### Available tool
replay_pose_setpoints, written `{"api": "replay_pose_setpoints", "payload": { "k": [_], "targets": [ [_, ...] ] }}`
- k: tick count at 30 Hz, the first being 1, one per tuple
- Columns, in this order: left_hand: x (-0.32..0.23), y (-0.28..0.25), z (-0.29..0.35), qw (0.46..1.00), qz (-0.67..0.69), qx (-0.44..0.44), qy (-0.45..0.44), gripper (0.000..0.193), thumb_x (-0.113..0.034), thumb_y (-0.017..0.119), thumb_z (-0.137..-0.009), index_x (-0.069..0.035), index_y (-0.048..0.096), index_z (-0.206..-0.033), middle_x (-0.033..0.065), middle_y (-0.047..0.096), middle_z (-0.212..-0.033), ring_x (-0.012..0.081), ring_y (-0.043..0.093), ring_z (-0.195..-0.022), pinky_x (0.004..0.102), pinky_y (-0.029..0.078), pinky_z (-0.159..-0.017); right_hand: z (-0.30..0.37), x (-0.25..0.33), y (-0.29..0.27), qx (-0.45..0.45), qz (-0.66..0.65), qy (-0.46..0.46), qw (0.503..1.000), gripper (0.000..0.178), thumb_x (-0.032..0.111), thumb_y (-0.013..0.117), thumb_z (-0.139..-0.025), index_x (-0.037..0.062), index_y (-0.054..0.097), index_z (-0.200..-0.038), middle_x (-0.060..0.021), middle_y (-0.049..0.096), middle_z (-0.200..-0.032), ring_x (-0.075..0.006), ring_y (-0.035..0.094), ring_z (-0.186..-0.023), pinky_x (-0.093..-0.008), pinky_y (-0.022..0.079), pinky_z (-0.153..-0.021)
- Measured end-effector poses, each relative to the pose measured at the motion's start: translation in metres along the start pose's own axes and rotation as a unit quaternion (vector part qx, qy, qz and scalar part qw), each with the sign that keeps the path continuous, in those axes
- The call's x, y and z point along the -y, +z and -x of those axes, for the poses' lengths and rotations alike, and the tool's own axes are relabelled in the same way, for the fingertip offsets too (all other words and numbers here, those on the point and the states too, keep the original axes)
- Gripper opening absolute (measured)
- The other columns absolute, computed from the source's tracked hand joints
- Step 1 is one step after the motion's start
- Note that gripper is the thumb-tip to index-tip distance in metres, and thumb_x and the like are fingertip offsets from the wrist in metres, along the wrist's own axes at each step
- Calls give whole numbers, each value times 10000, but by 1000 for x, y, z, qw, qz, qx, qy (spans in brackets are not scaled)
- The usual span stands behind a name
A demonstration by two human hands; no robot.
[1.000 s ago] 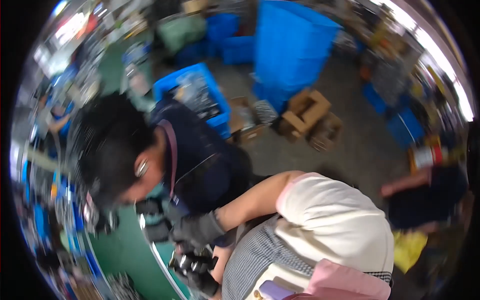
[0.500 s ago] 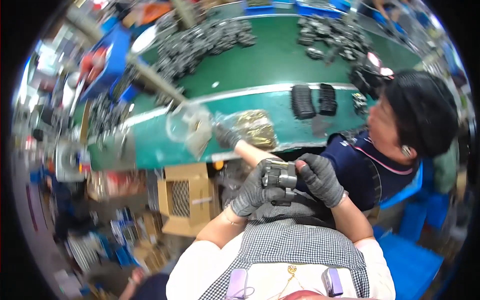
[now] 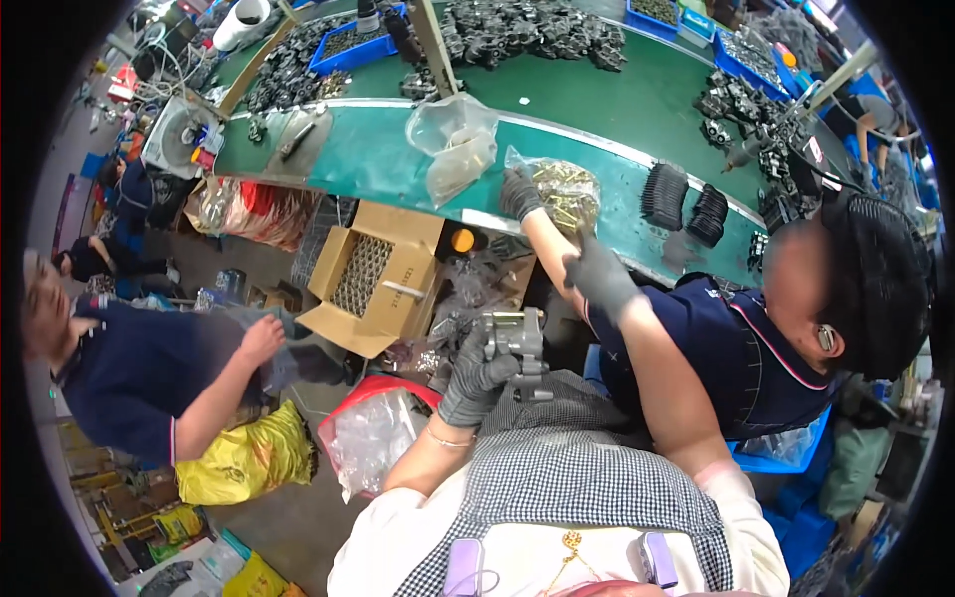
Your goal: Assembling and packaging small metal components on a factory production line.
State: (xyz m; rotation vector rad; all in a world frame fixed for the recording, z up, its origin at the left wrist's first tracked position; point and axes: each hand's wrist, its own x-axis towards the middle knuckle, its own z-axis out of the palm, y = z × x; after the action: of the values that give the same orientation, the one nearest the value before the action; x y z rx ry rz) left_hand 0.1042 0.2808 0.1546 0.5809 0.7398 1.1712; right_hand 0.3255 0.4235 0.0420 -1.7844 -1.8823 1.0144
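Observation:
My left hand [image 3: 474, 380], in a grey knit glove, is closed around a grey metal casting [image 3: 517, 343] with round bosses, held upright before my checked apron. My right hand [image 3: 605, 281], also gloved, is stretched out over a co-worker's forearm toward a clear plastic bag [image 3: 567, 191] of brass-coloured pins. Motion blurs it, but its thumb stands apart from the fingers and nothing shows in it. The co-worker's gloved hand [image 3: 519, 195] touches the bag's left side. Whether my fingertips touch the bag cannot be made out.
On the green bench [image 3: 363, 169] lie a translucent bag [image 3: 460, 139], rows of black parts [image 3: 664, 196] and heaped castings [image 3: 532, 35]. Below stands a cardboard box [image 3: 403, 308] of small parts. A co-worker [image 3: 696, 343] sits close on my right; another person [image 3: 149, 368] is at left.
My right hand has left the casting and moved up and forward toward the bag of pins. My left hand keeps the casting, slightly lower and further left. A person has come into view at left.

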Motion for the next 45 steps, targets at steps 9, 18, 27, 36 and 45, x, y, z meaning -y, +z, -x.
{"api": "replay_pose_setpoints", "payload": {
  "k": [9,18,27,36,45],
  "targets": [
    [0,-25,20,997,34,-38,54,610,-254,740,-694,-31,471,-1194,38,584,-959,152,598,-847,306,526,-721,-78,16,27,229,-106,71,965,669,92,648,-755,114,315,-1334,-140,590,-645,-222,538,-459,-362,402,-380],
    [-33,-11,39,996,0,-62,68,620,-229,736,-706,-19,439,-1209,46,581,-946,143,608,-789,256,527,-660,96,173,-28,204,-265,-120,935,283,260,552,-883,-15,582,-941,-16,564,-701,-148,508,-634,-283,434,-581],
    [-21,16,42,999,-23,-40,19,610,-235,732,-702,-13,437,-1188,65,585,-987,159,614,-845,270,527,-721,119,156,-37,98,-129,-178,971,262,240,539,-865,-15,583,-906,-210,592,-754,-331,593,-710,-385,453,-648],
    [-27,11,23,996,-74,-14,-41,594,-259,739,-685,-27,471,-1161,68,598,-987,172,615,-874,311,529,-739,99,125,-30,116,-178,-107,971,256,229,532,-871,-12,588,-935,-206,610,-785,-345,602,-772,-383,465,-714],
    [-54,-15,-78,987,-39,90,-130,608,-266,748,-682,-31,479,-1174,54,605,-1012,156,599,-904,292,508,-774,43,141,-65,165,-362,117,910,189,170,570,-856,2,607,-934,-39,591,-695,-127,552,-594,-262,445,-555]
  ]
}}
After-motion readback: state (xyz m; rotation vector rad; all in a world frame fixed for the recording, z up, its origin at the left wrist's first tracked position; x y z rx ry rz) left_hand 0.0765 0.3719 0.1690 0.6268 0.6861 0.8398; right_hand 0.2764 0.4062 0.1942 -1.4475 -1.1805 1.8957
